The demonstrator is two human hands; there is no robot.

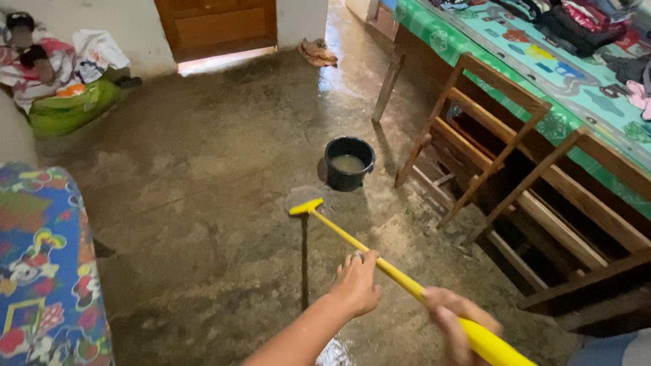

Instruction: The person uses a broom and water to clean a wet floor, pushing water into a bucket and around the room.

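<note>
Both my hands grip a yellow mop handle (pixel 342 236) that slants from lower right up to the left. My left hand (pixel 356 283) holds it mid-shaft. My right hand (pixel 453 324) holds it lower, near the thicker yellow end, and looks blurred. The yellow mop head (pixel 306 207) rests on the wet grey concrete floor (pixel 203 203), just left of and in front of a black bucket (pixel 348 163) holding murky water.
Two wooden chairs (pixel 475 135) stand tucked at a table with a green patterned cloth (pixel 542 74) on the right. A colourful cushioned seat (pixel 47 271) is at left. Piled cloth and bags (pixel 61 81) lie far left. A wooden door (pixel 217 27) is at the back.
</note>
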